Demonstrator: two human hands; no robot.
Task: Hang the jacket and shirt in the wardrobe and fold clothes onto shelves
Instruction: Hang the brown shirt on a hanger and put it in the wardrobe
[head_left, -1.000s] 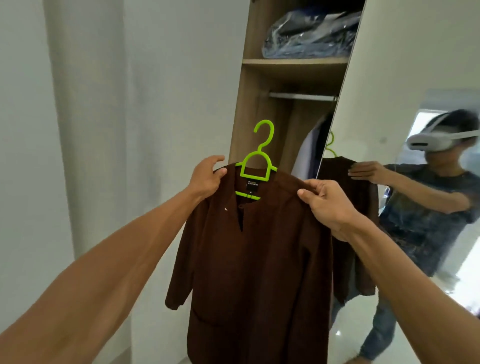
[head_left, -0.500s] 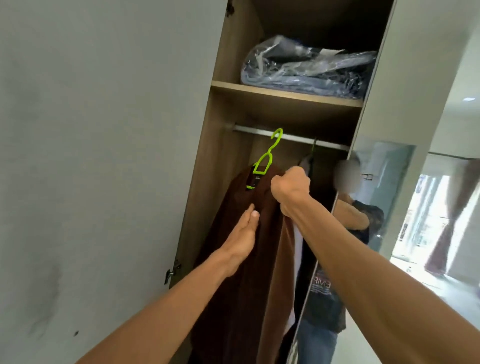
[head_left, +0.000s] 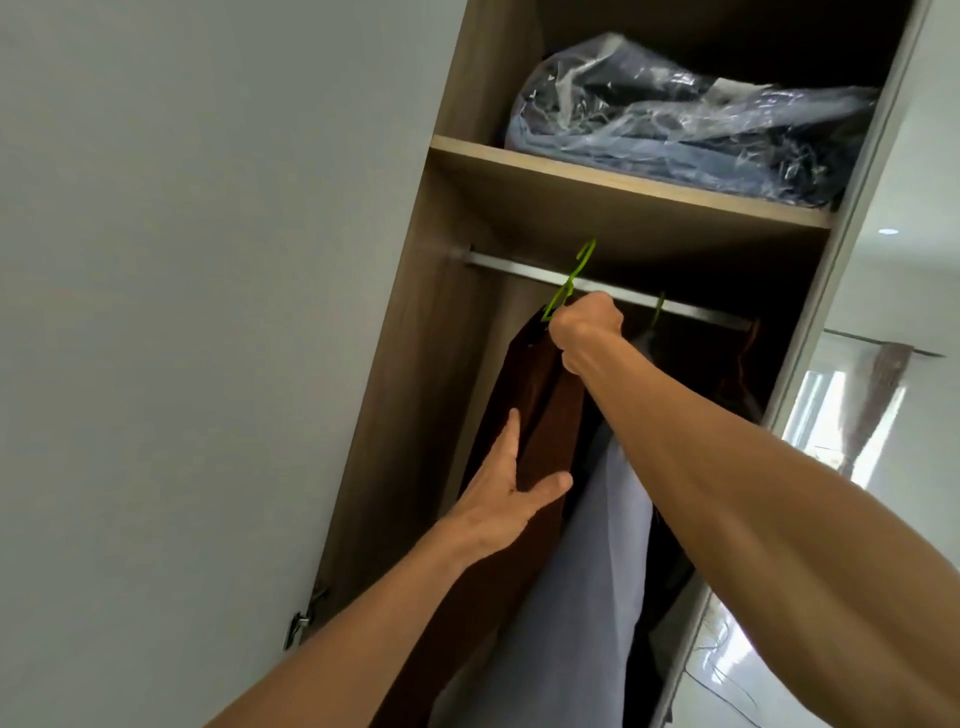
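Note:
A brown shirt (head_left: 540, 410) hangs on a bright green hanger (head_left: 574, 278) inside the open wardrobe. My right hand (head_left: 584, 332) grips the shirt's shoulder and the hanger just below its hook, which sits at the level of the metal rail (head_left: 519, 269). Whether the hook is over the rail I cannot tell. My left hand (head_left: 506, 493) lies flat with straight fingers against the brown cloth lower down. A pale grey garment (head_left: 597, 571) hangs to the right of the shirt.
A wooden shelf (head_left: 613, 182) above the rail carries a clear plastic bag of dark clothes (head_left: 691, 124). Another green hanger hook (head_left: 658, 306) and dark garments hang further right. The white door (head_left: 182, 312) stands open at left, a mirrored door edge (head_left: 852, 218) at right.
My right hand has lifted the hanger up to the rail. My left hand has slid lower on the brown cloth. The view has moved closer to the wardrobe.

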